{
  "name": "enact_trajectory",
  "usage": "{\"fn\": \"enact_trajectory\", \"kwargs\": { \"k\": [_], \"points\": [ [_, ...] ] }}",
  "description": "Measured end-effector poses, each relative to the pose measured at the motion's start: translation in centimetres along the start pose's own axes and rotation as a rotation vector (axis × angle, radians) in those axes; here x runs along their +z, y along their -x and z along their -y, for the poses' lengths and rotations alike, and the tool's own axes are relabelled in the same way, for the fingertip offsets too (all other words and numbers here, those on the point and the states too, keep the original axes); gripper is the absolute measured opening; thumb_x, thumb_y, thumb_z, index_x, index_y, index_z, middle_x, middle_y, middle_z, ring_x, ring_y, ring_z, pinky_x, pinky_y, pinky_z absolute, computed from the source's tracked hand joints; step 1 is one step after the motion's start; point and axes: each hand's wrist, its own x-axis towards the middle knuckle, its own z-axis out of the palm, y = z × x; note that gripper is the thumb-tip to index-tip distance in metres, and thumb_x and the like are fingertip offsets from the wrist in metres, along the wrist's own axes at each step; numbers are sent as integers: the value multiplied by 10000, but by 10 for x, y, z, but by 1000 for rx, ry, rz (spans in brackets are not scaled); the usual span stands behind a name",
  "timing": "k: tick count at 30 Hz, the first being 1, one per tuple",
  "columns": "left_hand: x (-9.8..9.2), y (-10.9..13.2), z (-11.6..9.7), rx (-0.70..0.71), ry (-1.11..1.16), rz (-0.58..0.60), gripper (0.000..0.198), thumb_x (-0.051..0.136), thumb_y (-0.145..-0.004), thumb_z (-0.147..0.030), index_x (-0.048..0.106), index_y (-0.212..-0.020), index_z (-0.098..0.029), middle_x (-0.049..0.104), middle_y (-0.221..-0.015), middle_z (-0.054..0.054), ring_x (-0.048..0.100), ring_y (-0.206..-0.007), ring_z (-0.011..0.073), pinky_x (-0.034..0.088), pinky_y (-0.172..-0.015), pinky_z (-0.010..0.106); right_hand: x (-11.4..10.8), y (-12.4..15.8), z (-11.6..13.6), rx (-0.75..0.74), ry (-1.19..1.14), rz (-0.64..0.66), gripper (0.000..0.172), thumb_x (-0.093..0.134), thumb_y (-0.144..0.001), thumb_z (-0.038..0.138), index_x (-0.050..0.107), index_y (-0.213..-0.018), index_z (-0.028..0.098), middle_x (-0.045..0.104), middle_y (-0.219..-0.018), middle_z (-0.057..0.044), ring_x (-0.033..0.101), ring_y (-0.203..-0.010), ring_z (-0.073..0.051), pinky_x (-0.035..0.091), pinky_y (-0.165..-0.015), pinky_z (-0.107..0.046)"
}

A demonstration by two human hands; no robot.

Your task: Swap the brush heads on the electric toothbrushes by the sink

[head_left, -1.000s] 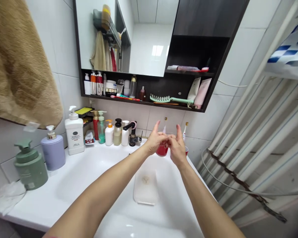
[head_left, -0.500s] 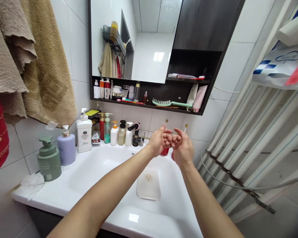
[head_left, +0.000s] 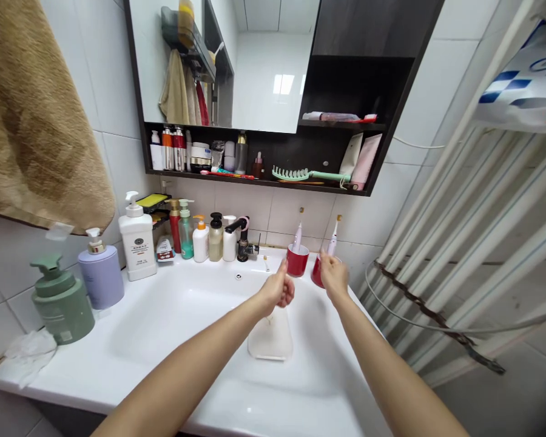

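Two red cups stand at the back right of the white sink (head_left: 177,315), each with an electric toothbrush upright in it. My right hand (head_left: 334,278) is at the right cup (head_left: 316,275), fingers curled round the lower handle of its toothbrush (head_left: 332,238). My left hand (head_left: 278,291) hovers over the basin in a loose fist with the thumb up, and nothing shows in it. It is just in front of the left cup (head_left: 297,261) and its toothbrush (head_left: 297,233), not touching them. A white tray (head_left: 271,340) lies in the basin below my left hand.
A black tap (head_left: 241,238) and a row of bottles line the back rim, with a white pump bottle (head_left: 137,240), a lilac one (head_left: 100,273) and a green one (head_left: 61,300) at left. A tan towel (head_left: 36,121) hangs left. A mirror cabinet shelf (head_left: 264,173) holds toiletries. A drying rack (head_left: 473,230) stands right.
My hands were joined in front of the cups and have separated. The left dropped towards the basin and closed; the right moved to the right cup. The camera view shifted slightly.
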Motion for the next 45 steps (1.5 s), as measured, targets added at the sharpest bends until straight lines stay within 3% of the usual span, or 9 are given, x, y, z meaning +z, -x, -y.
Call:
{"fn": "enact_trajectory", "kwargs": {
  "k": [4,9,13,18,21,26,30,37,45],
  "points": [
    [-13,-7,51,-119,-35,-7,533,230,-572,-645,403,-511,-145,370,-360,-49,289,-305,28,178,-377,174,10,-32,-46,129,275,-37,312,470,-566,374,537,-793,170,465,-909,-126,465,-798,-221,349,-650,-326],
    [-20,-12,74,-151,-89,-9,381,383,-598,-519,429,-575,-142,413,-423,-46,339,-347,35,197,-386,173,15,-38,-69,110,350,78,255,480,-574,284,552,-782,155,471,-814,-103,472,-753,-213,352,-635,-326],
    [-26,-14,71,-117,-142,-60,275,399,-639,-409,438,-603,-140,438,-485,-39,362,-379,32,224,-390,166,4,-14,-69,55,396,99,250,464,-598,314,551,-768,153,466,-791,-94,468,-753,-209,352,-628,-317],
    [-24,-14,63,-16,-262,-189,233,401,-654,-350,472,-707,-135,515,-674,19,446,-522,62,315,-467,183,-9,36,-56,-119,422,124,238,458,-614,330,550,-754,161,461,-853,-104,446,-852,-222,359,-645,-304],
    [-18,-15,55,85,-364,-277,258,434,-640,-324,484,-811,-138,527,-831,60,479,-703,111,354,-608,222,-5,66,-47,-182,386,170,226,455,-620,309,543,-776,172,452,-903,-97,411,-931,-217,360,-680,-296],
    [-14,-22,48,221,-494,-365,416,521,-578,-254,439,-974,-153,457,-1044,77,406,-943,158,280,-803,245,12,104,-34,-231,290,261,207,418,-640,289,536,-762,171,435,-957,-104,398,-968,-215,355,-721,-306],
    [-20,-29,53,236,-499,-385,456,531,-565,-213,418,-1002,-151,497,-996,71,445,-902,155,307,-779,246,21,121,-29,-251,217,328,184,408,-642,274,525,-751,185,411,-1003,-95,408,-961,-208,362,-718,-305],
    [-32,-26,63,285,-366,-414,172,532,-541,-162,532,-713,-160,560,-682,-4,494,-693,129,361,-657,230,27,131,-21,-237,191,457,129,407,-639,244,510,-709,211,386,-1039,-67,451,-882,-184,382,-667,-288],
    [-43,-10,33,452,-55,-426,212,499,-575,-164,490,-786,-151,528,-697,-14,469,-650,82,365,-629,195,38,128,-26,-194,292,477,129,414,-639,236,512,-708,187,398,-1026,-77,457,-854,-182,374,-629,-272]
  ]
}}
